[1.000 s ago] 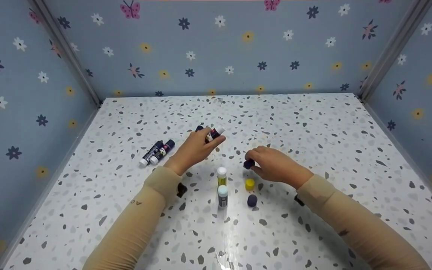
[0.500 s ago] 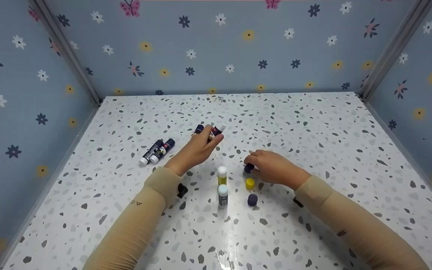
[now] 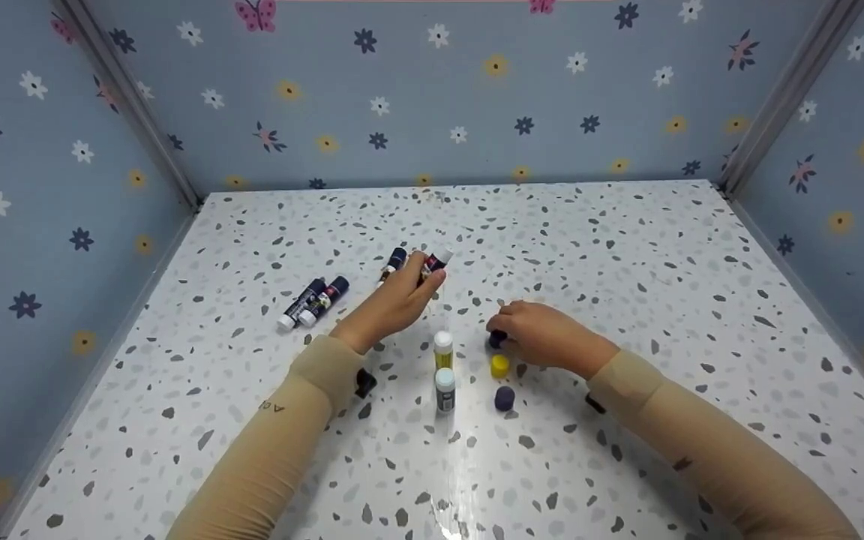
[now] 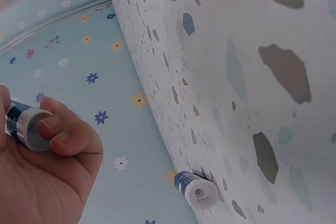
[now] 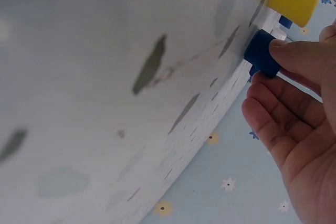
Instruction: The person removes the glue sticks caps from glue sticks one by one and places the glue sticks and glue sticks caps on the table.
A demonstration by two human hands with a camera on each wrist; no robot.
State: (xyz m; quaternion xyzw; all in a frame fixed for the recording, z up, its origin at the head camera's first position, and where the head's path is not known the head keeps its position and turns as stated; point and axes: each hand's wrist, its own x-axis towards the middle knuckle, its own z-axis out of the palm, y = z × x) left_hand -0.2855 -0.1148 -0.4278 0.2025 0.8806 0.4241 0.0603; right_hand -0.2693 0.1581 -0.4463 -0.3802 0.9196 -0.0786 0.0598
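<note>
My left hand (image 3: pixel 398 296) grips a dark glue stick (image 3: pixel 436 262) with a white end, held off the table; the left wrist view shows fingers curled round its white end (image 4: pixel 35 129). Behind that hand, another dark stick (image 3: pixel 396 259) lies on the table, partly covered. My right hand (image 3: pixel 548 334) pinches a dark blue cap (image 5: pixel 261 53) between thumb and finger, at the table surface. Nearest to it are a yellow cap (image 3: pixel 499 366) and a dark cap (image 3: pixel 505 398). Left of these stand a yellow-labelled stick (image 3: pixel 443 352) and a grey-labelled stick (image 3: pixel 445 391).
Two dark glue sticks with white ends, one (image 3: pixel 301 304) beside the other (image 3: pixel 325 301), lie at the left of the speckled table (image 3: pixel 627 247). Flower-patterned panels (image 3: pixel 432 97) rise at the back and both sides.
The right hand has lowered the dark cap slightly toward the table, behind the yellow cap. My left hand has shifted slightly, uncovering more of the dark stick behind it.
</note>
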